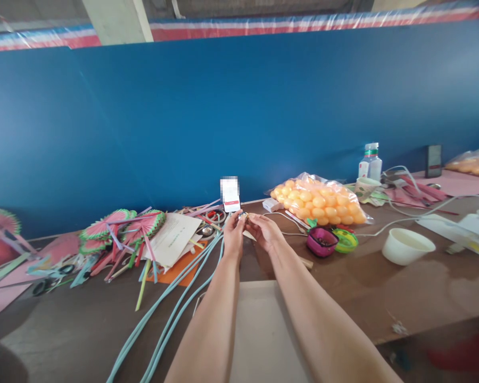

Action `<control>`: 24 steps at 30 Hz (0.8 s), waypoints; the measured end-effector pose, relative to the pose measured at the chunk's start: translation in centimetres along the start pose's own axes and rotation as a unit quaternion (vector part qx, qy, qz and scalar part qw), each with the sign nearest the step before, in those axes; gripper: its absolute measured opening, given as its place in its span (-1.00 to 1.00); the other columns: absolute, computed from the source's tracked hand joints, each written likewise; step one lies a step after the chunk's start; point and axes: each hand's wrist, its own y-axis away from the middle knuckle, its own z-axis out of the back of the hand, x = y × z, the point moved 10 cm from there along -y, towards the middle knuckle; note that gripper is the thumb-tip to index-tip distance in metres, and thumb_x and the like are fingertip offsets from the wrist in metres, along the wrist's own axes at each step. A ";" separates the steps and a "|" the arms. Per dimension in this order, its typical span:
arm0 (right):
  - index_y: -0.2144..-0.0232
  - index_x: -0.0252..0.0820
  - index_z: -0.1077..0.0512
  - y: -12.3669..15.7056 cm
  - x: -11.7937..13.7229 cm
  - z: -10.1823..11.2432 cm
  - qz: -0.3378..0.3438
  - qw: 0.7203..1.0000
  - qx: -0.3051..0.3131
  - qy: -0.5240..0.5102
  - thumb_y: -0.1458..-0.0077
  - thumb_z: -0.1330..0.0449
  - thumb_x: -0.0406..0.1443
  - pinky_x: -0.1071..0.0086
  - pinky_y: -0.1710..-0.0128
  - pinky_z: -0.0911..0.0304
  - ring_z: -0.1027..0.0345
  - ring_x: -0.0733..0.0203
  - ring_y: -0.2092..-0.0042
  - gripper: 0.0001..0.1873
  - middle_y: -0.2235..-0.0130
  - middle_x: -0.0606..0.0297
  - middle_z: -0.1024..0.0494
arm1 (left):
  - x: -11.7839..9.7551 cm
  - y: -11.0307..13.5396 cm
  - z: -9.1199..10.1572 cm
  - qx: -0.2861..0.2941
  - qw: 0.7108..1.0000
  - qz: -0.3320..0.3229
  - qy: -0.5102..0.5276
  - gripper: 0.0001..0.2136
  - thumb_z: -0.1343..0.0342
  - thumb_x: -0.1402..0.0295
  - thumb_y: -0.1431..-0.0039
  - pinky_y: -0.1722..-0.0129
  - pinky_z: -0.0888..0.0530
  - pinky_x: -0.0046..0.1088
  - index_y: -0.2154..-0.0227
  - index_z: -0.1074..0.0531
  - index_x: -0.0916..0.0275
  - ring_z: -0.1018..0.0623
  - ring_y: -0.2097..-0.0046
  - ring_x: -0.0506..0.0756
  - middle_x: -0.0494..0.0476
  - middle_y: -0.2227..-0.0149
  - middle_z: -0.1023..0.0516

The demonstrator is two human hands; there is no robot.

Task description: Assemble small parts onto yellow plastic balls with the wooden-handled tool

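Observation:
Both arms reach forward over the table, and the fingers meet around a small dark, shiny piece whose kind I cannot make out. My left hand pinches it from the left. On the other side, my right hand has its thumb and fingertips closed close to the same piece. Just behind the hands stands a phone with a lit screen. Light blue cords run along the left forearm. A grey-white panel lies beneath the forearms.
Folded watermelon-patterned paper fans and papers are on the left. To the right lie a bag of orange balls, a purple bowl, a green bowl, a white tub and bottles. A blue partition rises behind.

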 end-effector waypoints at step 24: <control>0.54 -0.23 -0.40 0.3 0.0 0.2 0.008 0.999 -0.026 0.039 0.13 -0.35 -0.43 0.39 0.29 -0.47 -0.26 0.40 0.53 -0.84 0.61 0.42 -0.38 | -0.2 -0.2 0.5 -0.017 0.998 -0.013 -0.053 -0.64 -0.24 0.20 -0.01 0.00 -0.42 -0.25 0.12 -0.52 0.23 -0.53 0.05 0.17 0.21 0.12 -0.56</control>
